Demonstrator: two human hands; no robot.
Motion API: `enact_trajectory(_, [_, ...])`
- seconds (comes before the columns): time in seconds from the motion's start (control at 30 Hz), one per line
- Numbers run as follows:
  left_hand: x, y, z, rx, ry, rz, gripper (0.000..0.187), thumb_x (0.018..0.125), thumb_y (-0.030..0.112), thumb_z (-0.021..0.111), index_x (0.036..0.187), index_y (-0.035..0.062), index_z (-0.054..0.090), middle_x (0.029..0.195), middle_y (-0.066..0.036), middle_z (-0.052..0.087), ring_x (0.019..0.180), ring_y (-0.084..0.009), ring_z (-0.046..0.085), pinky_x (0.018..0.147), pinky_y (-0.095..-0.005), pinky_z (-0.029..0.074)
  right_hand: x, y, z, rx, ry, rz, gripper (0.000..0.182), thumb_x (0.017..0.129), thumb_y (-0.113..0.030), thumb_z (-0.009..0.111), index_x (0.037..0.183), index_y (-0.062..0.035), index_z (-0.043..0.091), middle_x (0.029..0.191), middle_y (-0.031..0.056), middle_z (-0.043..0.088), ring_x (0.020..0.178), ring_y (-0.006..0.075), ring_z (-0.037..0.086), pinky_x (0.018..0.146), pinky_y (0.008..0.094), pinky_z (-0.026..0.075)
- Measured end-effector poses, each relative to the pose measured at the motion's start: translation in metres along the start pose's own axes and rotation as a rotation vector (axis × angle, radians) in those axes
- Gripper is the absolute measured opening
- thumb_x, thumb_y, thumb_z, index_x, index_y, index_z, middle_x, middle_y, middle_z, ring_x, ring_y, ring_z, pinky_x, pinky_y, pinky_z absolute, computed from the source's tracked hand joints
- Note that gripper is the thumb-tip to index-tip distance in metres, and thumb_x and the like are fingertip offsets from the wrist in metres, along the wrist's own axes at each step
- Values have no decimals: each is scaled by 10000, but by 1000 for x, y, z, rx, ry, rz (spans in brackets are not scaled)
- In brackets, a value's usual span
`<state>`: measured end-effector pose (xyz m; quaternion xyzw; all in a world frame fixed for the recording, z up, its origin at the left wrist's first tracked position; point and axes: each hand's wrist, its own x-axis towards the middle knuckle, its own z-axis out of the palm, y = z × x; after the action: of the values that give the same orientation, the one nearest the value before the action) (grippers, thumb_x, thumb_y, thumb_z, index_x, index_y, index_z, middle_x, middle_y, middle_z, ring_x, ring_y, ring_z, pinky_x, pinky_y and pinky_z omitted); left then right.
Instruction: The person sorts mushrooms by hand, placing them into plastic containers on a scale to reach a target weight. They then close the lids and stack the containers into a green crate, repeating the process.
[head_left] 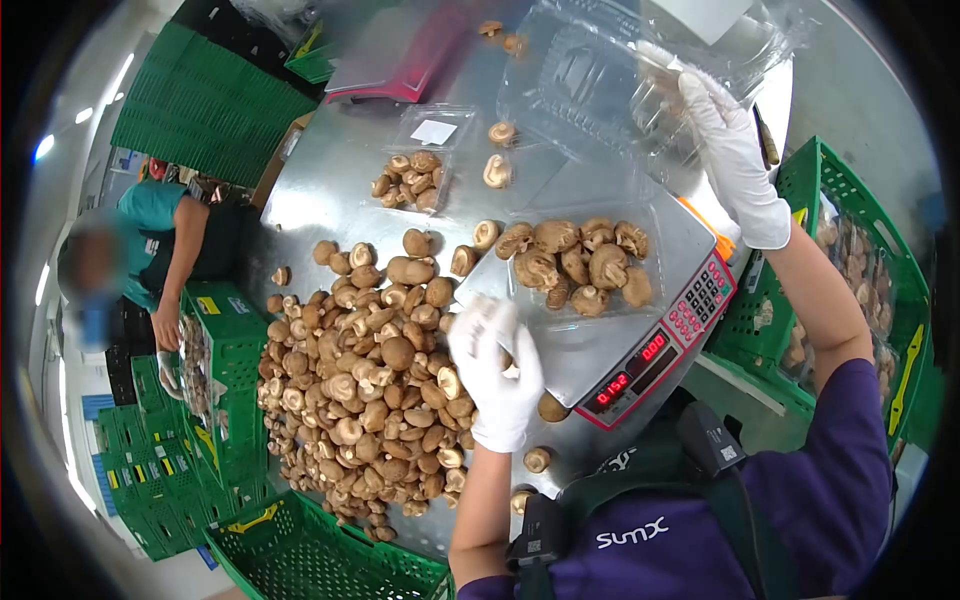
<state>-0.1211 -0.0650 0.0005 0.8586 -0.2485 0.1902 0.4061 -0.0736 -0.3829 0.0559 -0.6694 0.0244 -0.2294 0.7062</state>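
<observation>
My left hand [494, 375], in a white glove, is at the left edge of the digital scale [630, 375] beside the mushroom heap [370, 400]. Its fingers are curled, and a bit of brown mushroom [508, 362] shows between them and the thumb. On the scale sits an open clear plastic tray of brown mushrooms [575, 262]; the red display reads 0.152. My right hand [725, 140], also gloved, reaches to the far side, with its fingers on the clear plastic containers [665, 105]. The glare there partly hides its grip.
A filled pack of mushrooms [410, 182] with a raised, labelled lid stands beyond the heap. Green crates [330, 550] stand at the table's near left; another crate [815, 165] at right holds packed mushrooms. A second scale [390, 50] is at the back. A co-worker [165, 240] stands at left.
</observation>
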Motion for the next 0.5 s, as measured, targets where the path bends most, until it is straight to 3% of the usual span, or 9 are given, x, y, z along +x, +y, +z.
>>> enact_trajectory(0.1, [37, 0, 9, 61, -2, -102, 532, 881, 72, 653, 1391, 19, 510, 1318, -189, 560, 1261, -334, 502, 1091, -421, 376, 2, -7, -6, -8, 25, -12, 349, 1057, -298, 511, 1345, -138, 627, 1314, -47, 637, 1151, 40, 534, 925, 181, 440])
enact_trajectory(0.13, [45, -3, 16, 22, -24, -97, 526, 885, 79, 657, 1388, 19, 515, 1308, -185, 571, 1249, -330, 515, 1084, -417, 385, 2, -6, -11, -88, 27, 26, 432, 1070, -334, 465, 1422, -96, 540, 1427, 36, 567, 1294, 155, 522, 1059, 303, 391])
enact_trajectory(0.27, [53, -16, 37, -84, -145, -128, 494, 866, 58, 679, 1341, 15, 551, 1261, -170, 607, 1206, -328, 556, 1053, -412, 420, -4, 4, -19, -141, 58, 14, 428, 1058, -346, 497, 1398, -97, 569, 1380, 30, 605, 1248, 138, 552, 1028, 278, 413])
enact_trajectory(0.4, [42, -2, 35, 58, -39, 129, 487, 793, -20, 720, 1260, 43, 598, 1213, -154, 623, 1178, -325, 570, 1011, -435, 450, -10, 12, -23, -113, 50, 60, 364, 1056, -272, 511, 1355, -89, 608, 1330, 2, 636, 1186, 86, 561, 1029, 241, 416])
enact_trajectory(0.5, [29, 8, 42, -24, -285, 250, 528, 766, -8, 742, 1270, 63, 603, 1204, -143, 623, 1177, -320, 570, 1004, -443, 445, -11, 19, -24, -65, 45, 83, 350, 1058, -252, 507, 1342, -80, 618, 1314, -5, 645, 1164, 63, 558, 1034, 227, 412])
